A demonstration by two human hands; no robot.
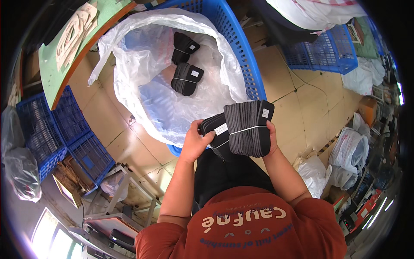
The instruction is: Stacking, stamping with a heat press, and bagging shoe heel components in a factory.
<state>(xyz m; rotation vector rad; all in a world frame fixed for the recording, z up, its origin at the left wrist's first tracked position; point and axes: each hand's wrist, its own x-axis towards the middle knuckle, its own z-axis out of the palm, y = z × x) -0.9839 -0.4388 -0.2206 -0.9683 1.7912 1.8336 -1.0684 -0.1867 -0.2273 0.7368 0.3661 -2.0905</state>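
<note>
2 banded bundles in hand, beside the lined basket

Left hand (196,143): fingers (196,124) curled partway in around the outer end of the left bundle (210,126), thumb pressed on its front face near the label; grip closed to the bundle's thickness. Right hand (272,142): thumb along the outer edge of the right bundle (248,144), its other fingers mostly hidden behind the stack; the opening is filled by the bundle, exact spread cannot be told.

Both bundles dark, flat pieces stacked, each with a white label and a pale band; the right bundle shows many grey edges and overlaps the inner end of the left bundle in view; both are held up in front of the torso, at the near side of a blue basket (250,64).

Basket lined with a clear plastic bag (151,127); inside, 2 more dark bundles lie near each other: upper bundle (183,51), lower bundle (183,86), both labelled; the lower with a visible pale band.

Surroundings: green counter (48,58) at upper left, bearing flat beige pieces (73,32); blue crates (89,153) at left; another blue crate (321,52) at upper right; tiled floor (302,101) between; white bags (345,153) at right.
</note>
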